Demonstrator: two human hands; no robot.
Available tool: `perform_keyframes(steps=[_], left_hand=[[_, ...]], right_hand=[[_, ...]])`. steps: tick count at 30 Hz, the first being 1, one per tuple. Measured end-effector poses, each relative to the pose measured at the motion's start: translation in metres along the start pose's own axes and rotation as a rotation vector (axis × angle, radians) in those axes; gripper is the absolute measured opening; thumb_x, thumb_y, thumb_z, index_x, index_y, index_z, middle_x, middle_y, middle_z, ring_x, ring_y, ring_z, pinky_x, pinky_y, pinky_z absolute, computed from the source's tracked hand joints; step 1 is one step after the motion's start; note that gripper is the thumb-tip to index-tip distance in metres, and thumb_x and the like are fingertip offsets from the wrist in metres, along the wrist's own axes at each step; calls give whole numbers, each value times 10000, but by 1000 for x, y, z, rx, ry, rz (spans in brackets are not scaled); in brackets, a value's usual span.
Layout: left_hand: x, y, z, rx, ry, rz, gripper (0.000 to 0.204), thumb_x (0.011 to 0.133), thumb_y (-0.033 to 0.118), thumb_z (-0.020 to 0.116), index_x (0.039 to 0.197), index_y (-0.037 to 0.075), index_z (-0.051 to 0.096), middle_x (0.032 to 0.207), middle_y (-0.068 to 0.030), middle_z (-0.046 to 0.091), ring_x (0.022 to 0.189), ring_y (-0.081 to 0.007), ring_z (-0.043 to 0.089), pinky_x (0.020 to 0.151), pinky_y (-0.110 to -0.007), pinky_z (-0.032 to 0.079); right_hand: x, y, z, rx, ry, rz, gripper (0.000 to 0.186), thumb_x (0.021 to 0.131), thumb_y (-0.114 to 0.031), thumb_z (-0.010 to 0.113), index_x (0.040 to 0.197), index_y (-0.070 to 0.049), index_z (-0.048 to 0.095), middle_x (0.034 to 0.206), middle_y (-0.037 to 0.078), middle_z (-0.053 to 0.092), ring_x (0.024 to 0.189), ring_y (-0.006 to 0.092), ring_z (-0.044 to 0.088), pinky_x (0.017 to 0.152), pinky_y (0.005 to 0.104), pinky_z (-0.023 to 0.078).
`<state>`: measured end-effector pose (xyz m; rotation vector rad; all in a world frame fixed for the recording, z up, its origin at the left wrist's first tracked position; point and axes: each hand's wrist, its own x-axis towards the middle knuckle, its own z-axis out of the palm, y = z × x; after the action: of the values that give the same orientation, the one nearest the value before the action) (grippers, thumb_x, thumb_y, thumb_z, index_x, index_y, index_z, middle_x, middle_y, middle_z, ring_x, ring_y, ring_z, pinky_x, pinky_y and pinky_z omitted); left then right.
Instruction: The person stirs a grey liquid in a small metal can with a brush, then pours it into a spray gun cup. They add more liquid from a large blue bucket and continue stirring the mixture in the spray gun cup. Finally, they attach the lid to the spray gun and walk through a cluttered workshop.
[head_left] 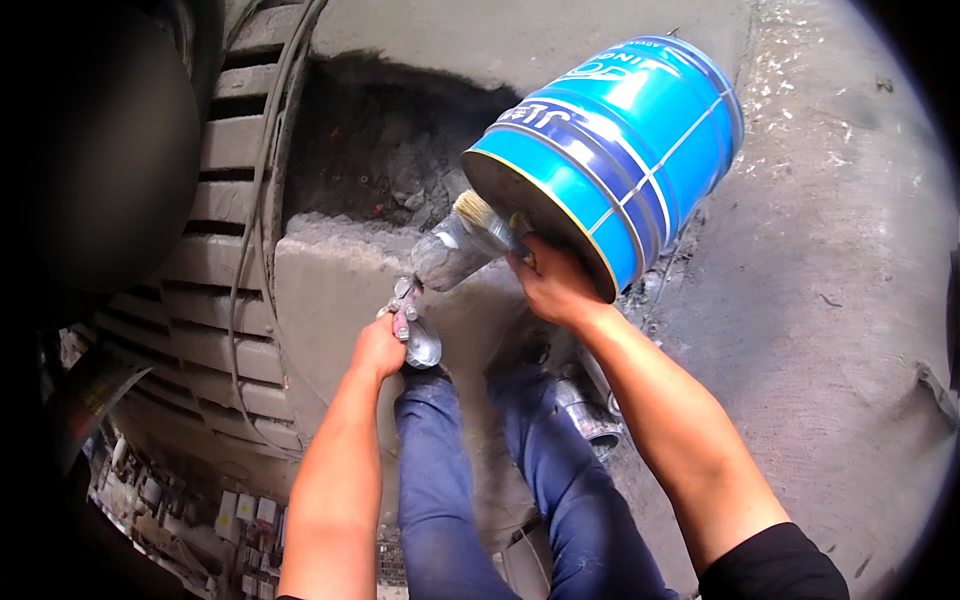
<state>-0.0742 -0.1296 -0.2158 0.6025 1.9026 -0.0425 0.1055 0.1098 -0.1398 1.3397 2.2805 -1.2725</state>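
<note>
My right hand (555,280) grips a brush (480,215) with pale bristles, next to the dark flat end of a large blue drum (640,130). Below the bristles is a grey, rounded, tube-like piece (450,258); whether the brush touches it I cannot tell. My left hand (380,345) is closed around a small metal fitting (404,298) with reddish parts and several knobs. Beside those fingers shows a shiny rounded metal piece (424,346). Whether the fitting joins the tube-like piece is unclear.
Ahead lies a dark pit (390,140) with rubble, behind a rough grey ledge (340,270). A cable (262,180) runs over slotted blocks (230,240) on the left. Metal cans (590,415) stand beside my right leg. Assorted clutter (240,520) lies at the lower left.
</note>
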Motion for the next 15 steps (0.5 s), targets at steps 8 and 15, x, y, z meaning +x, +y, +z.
perform_keyframes(steps=[8,15], left_hand=[[5,-6,9,-39,-41,9,251,814,155,560,1024,19,580,1002,-246,630,979,-425,583,829,-455,458],[-16,16,-6,-90,44,73,263,831,208,612,1010,19,576,937,-232,646,896,-407,614,773,-442,475]], right_hand=[[0,9,24,-58,29,-6,293,900,-299,555,903,-6,570,757,209,597,732,376,586,671,441,442],[-7,1,-53,333,-75,189,309,909,-307,560,974,-6,590,743,174,617,663,266,595,632,391,459]])
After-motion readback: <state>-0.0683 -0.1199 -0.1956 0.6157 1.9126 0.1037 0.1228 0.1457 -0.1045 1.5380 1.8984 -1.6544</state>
